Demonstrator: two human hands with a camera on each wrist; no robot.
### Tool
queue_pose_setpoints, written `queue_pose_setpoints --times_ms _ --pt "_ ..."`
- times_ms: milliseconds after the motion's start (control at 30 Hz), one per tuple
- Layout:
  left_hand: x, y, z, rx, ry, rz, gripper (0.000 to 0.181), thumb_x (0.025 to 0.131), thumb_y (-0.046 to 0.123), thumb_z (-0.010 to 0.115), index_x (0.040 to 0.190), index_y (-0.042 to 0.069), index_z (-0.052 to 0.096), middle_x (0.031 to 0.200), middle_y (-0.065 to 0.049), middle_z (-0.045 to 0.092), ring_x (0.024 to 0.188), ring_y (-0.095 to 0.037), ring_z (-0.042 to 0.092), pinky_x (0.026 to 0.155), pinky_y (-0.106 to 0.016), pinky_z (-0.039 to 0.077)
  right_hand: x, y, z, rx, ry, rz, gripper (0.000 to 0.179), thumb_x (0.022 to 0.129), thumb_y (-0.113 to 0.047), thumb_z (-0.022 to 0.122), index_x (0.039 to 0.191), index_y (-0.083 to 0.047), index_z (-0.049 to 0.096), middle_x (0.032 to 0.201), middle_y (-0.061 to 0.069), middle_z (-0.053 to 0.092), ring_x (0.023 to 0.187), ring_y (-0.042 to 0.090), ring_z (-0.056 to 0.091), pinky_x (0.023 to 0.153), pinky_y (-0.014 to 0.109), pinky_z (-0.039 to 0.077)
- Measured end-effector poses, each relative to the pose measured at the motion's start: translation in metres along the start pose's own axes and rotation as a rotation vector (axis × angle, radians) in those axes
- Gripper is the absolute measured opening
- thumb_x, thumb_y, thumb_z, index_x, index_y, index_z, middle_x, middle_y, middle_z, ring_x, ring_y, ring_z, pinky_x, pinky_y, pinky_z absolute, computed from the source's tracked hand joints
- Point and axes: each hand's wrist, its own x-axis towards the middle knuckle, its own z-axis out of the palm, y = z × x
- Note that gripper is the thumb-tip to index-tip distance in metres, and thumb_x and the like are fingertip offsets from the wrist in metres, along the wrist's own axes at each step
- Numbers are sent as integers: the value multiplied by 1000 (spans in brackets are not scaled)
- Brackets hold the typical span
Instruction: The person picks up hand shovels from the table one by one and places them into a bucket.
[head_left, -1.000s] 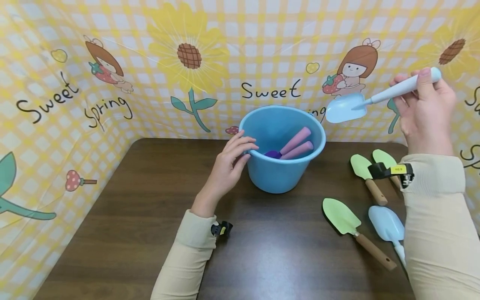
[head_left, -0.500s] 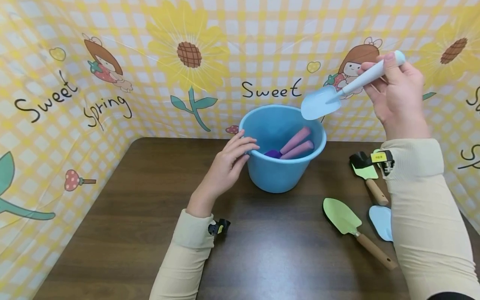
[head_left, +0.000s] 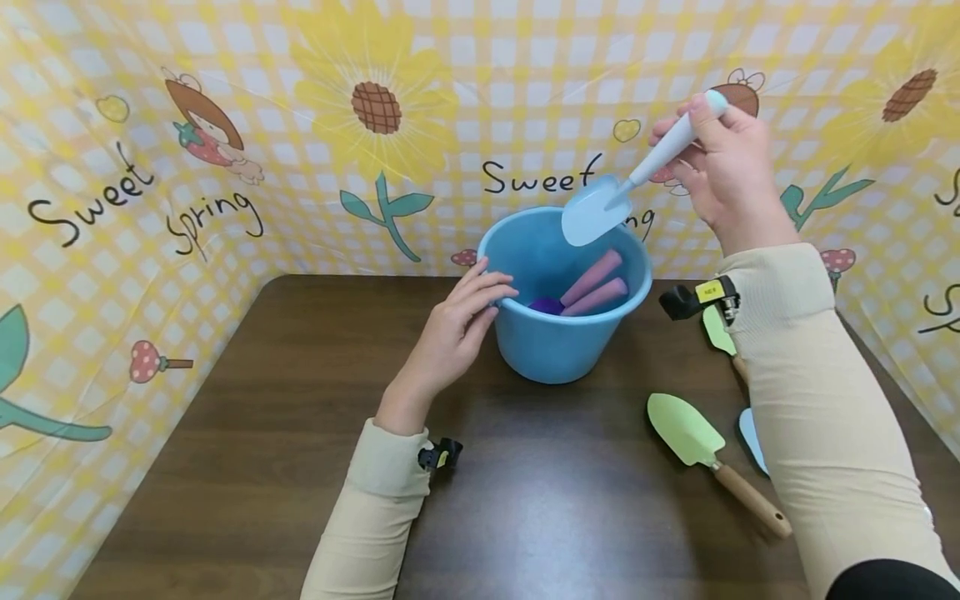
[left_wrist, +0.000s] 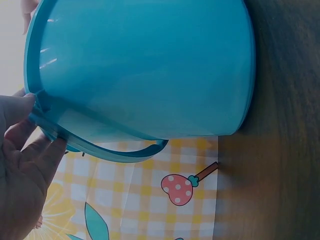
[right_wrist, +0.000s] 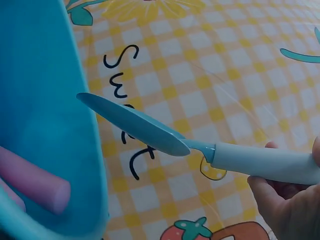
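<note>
A blue bucket (head_left: 555, 350) stands near the table's back edge, and two pink-handled tools (head_left: 592, 279) with purple lower parts lean inside it. My left hand (head_left: 450, 333) grips its left rim, thumb and fingers on either side, beside the bucket's handle (left_wrist: 120, 154). Above the bucket's back right rim, my right hand (head_left: 731, 167) holds a light blue garden trowel (head_left: 596, 210) by its pale handle (right_wrist: 265, 161). The blade points down and left over the opening, tilted. The purple parts are mostly hidden by the bucket wall.
On the right of the brown table (head_left: 300, 467) lie a green trowel (head_left: 686, 429) with a wooden handle, a second green trowel (head_left: 718, 331) and a light blue one (head_left: 750, 440), both partly behind the right sleeve. A yellow checked cloth (head_left: 247, 233) backs the table.
My right hand has carried the light blue trowel leftward from beside the bucket to above its opening, the blade tipping further downward. My left hand has stayed on the rim.
</note>
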Motion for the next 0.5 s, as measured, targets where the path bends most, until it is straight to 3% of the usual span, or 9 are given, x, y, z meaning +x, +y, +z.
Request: queue_pose_setpoints --times_ms 67,133,200,300,400,500 --pt "-1 0 1 -3 -1 -11 27 102 3 50 123 4 67 137 -11 60 151 -30 28 121 -45 31 2 3 4 -32 -14 15 24 95 -22 64 102 1 60 85 15 72 85 25 68 55 30 50" --pt "-1 0 1 -6 -1 -23 27 102 3 50 123 4 67 138 -10 59 152 -29 28 121 -45 32 5 6 8 -55 -11 47 25 94 -23 65 104 0 61 89 14 71 87 25 69 57 29 50" --pt "-2 0 1 -4 0 -29 27 102 3 50 123 4 67 138 -10 59 152 -28 28 121 -45 32 9 8 13 -53 6 90 26 93 -23 66 107 -1 62 96 13 70 92 25 70 66 28 56" --pt "-1 1 1 -1 6 -19 27 102 4 50 122 5 67 137 -11 60 151 -29 29 121 -44 31 15 11 19 -52 25 145 30 92 -22 68 114 -1 63 107 12 65 100 26 69 89 32 58" --pt "-1 1 0 -3 13 -10 26 102 3 51 121 5 67 136 -12 60 151 -30 29 122 -44 31 20 15 24 -90 33 178 31 92 -23 68 115 -3 63 112 12 63 104 27 68 105 35 51" --pt "-1 1 0 -8 17 -16 26 102 3 51 121 5 68 136 -12 60 151 -31 29 121 -45 31 24 19 28 -144 20 198 29 93 -24 68 113 -3 63 115 10 61 113 28 65 113 38 44"
